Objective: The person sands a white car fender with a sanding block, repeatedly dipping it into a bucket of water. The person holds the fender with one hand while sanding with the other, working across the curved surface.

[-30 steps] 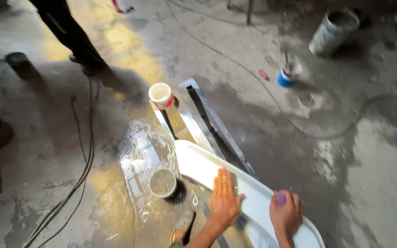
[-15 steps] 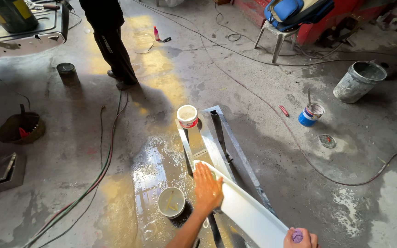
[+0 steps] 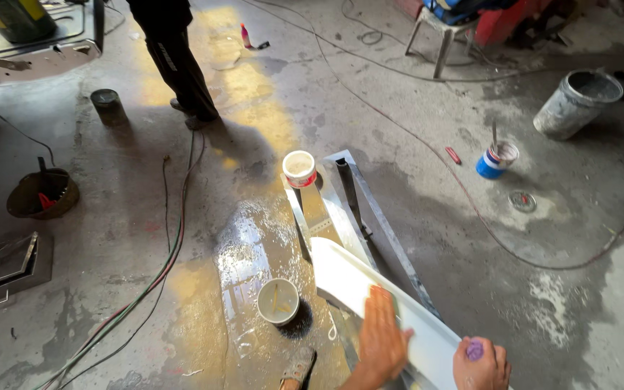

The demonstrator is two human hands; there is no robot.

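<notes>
A long white panel [image 3: 348, 278] lies across a metal frame [image 3: 370, 209] on the wet concrete floor. My left hand [image 3: 383, 339] presses flat on the panel, with a green pad edge showing under its fingers. My right hand [image 3: 482, 365] is at the bottom edge, closed around a small purple object beside the panel. A white cup [image 3: 278, 301] with liquid stands on the wet floor left of the panel. A white tub with a red band [image 3: 299, 169] sits at the frame's far end.
Another person's dark-trousered legs [image 3: 178, 65] stand at the back left. Cables [image 3: 160, 267] run across the floor on the left. A grey bucket [image 3: 575, 105], a blue-and-white can [image 3: 496, 160], a stool [image 3: 445, 32] and a dark bowl [image 3: 41, 193] stand around.
The view has tilted up, showing more of the far floor. My left hand has slid down the panel toward me. My right hand sits lower in the frame.
</notes>
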